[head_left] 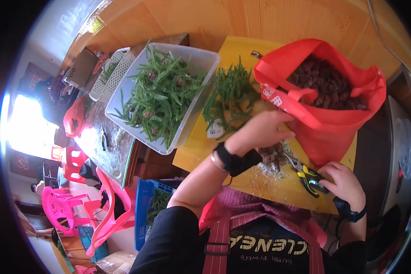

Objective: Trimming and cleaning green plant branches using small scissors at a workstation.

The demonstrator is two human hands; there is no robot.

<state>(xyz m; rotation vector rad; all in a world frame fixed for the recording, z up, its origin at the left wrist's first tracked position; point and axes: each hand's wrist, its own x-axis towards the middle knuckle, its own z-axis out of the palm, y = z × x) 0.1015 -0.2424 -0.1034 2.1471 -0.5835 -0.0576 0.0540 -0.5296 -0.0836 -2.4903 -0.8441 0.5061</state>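
My left hand [260,130] reaches across the yellow board to the front of a red cloth bag [319,132]. Its thumb and fingers are apart, with nothing visible between them. Brown pine cones [324,86] fill the bag's mouth. Below my left wrist lies a brown cone [275,154], partly hidden, among pale crumbs. At the right, my right hand [345,182] curls its fingers at a small dark object [318,185], mostly covered. Beside it lie pliers [304,174] with yellow and black handles. Green sprigs [235,86] lie left of the bag.
A clear plastic bin [180,139] holds green sprigs with cones, left of the yellow board [255,185]. Further left are a white perforated basket [121,68] and a glass-topped table [109,150]. A blue crate [142,205] and pink chairs [61,205] stand lower left.
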